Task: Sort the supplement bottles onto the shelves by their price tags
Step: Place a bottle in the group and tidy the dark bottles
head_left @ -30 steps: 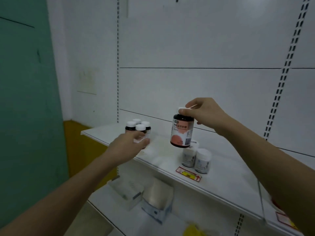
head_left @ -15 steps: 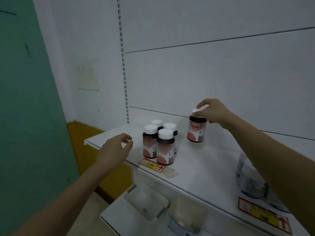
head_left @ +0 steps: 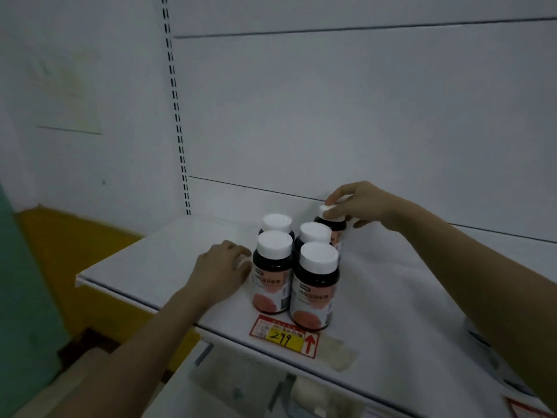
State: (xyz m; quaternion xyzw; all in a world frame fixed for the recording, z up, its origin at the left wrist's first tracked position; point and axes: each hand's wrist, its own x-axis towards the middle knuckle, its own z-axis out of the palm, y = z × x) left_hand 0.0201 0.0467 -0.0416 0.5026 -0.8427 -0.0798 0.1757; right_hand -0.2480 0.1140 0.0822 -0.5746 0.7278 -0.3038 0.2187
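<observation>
I see my right hand (head_left: 358, 205) at the back of the shelf (head_left: 156, 260), its grip clamped on the white cap of a dark bottle (head_left: 333, 226) that stands upright behind the group. Four more bottles (head_left: 297, 267) with white caps stand packed together just in front of it, directly behind a red and yellow price tag (head_left: 284, 337) marked 299 at the shelf's front edge. My left hand (head_left: 221, 268) rests on the shelf with fingers loosely curled, its grip apart, touching the front left bottle's side. A second tag (head_left: 526, 408) shows at far right.
</observation>
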